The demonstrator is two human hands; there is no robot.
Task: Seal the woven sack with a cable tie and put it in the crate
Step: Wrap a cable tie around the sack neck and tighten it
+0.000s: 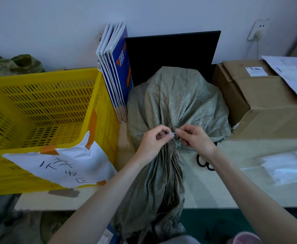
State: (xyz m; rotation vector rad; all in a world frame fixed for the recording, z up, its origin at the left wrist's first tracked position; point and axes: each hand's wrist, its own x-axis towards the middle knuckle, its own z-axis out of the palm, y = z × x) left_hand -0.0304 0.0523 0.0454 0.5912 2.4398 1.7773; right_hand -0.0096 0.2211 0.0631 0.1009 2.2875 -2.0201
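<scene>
Pinching a thin translucent cable tie between both hands, you have it at the gathered neck of the woven sack. Your left hand has its fingers curled, thumb and forefinger closed on the tie's left part; your right hand nips the tie's other end between thumb and fingertip, the remaining fingers curled loosely. The sack is grey-green woven plastic with a coarse, crinkled sheen; its full, rounded body lies on the pale surface in the middle, and below the pinched neck the loose mouth fans out in long pleats over the near edge.

Just left of the sack stands the yellow plastic crate, its walls and floor pierced with rows of slots. A white sheet of paper is fixed over its near rim with orange tape and bears handwritten black characters that you cannot read for certain. Between crate and sack a stack of blue-and-white folded cartons stands on edge, printed with an orange block pattern. Behind the sack a flat black panel leans on the wall. To the right sits a brown cardboard box with a small white printed label, too small to read, and white papers lying on top. Black scissor handles show beside your right wrist.
</scene>
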